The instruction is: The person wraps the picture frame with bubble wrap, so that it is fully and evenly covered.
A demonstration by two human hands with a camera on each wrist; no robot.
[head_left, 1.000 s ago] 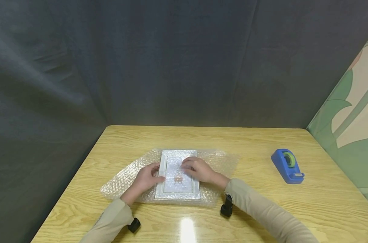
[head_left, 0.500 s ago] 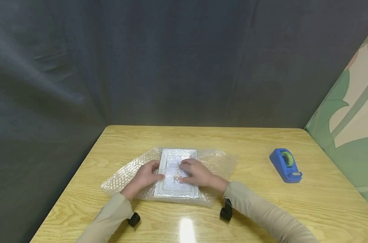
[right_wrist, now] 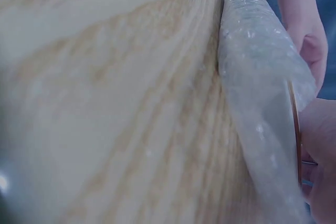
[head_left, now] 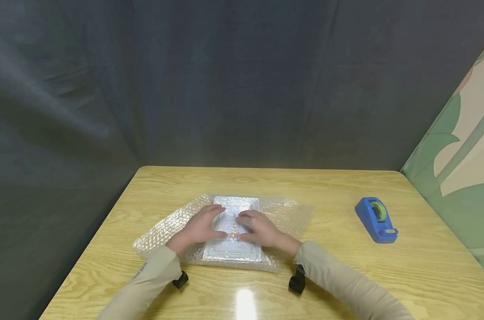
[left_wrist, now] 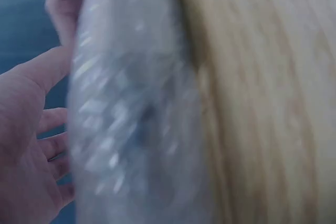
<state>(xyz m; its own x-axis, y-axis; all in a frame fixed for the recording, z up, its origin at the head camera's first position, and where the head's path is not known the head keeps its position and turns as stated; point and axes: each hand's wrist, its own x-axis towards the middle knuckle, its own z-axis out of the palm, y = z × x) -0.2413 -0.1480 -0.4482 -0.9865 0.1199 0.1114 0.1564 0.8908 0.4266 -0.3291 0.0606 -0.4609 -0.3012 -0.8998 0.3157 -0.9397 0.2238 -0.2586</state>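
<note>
A white picture frame lies in the middle of the table, with clear bubble wrap spread out to its left and right. A shiny bubbled layer appears to cover its front. My left hand rests over the frame's left side, fingers extended and thumb apart. Over its right half lies my right hand, fingers slightly bent, touching the wrapped surface. The left wrist view has the wrap close up beside my left palm. In the right wrist view, a thin brown edge shows through the wrap.
A blue tape dispenser with a green roll stands on the right of the wooden table. Dark cloth hangs behind and to the left. A wall with a painted leaf pattern borders the right side.
My left hand has moved from the frame's left edge rightward onto its front. My right hand has spread its thumb and fingers and stays on the right half.
</note>
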